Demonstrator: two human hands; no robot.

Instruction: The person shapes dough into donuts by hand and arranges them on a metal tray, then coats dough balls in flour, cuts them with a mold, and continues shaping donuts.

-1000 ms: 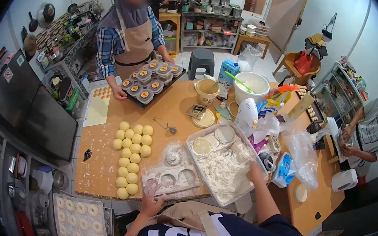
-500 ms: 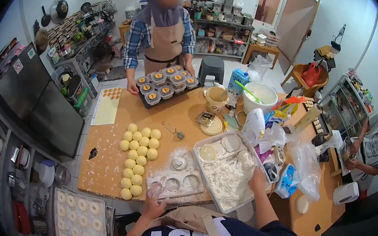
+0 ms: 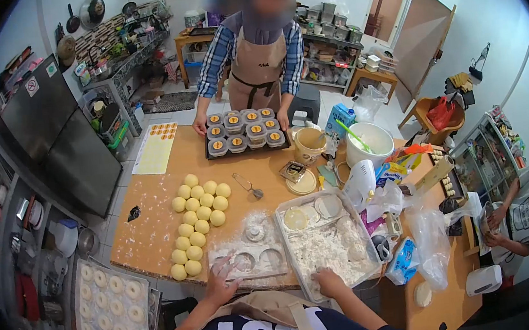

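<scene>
My left hand (image 3: 221,283) lies with fingers stretched out on the left end of a floury mould board (image 3: 260,270), which has round hollows. A small round piece (image 3: 255,232) stands on spilled flour just behind the board. My right hand (image 3: 330,283) is at the near edge of a white tray (image 3: 376,257) of flour (image 3: 325,249), fingers curled down at the flour; what they hold, if anything, is hidden. Discs (image 3: 328,206) lie at the tray's far end. Several pale dough balls (image 3: 201,226) sit in rows left of the board.
Across the table (image 3: 147,209), a co-worker holds a black tray (image 3: 212,156) of lidded tubs. A small strainer (image 3: 256,193), a white bucket (image 3: 376,156), a hand mixer (image 3: 360,184) and plastic bags (image 3: 428,238) crowd the right. Ring-shaped dough fills a tray (image 3: 114,316) at lower left.
My right hand has moved left from the flour tray's right side to its near edge. The co-worker's tray has shifted right and now sits level. My left hand stays at the mould board.
</scene>
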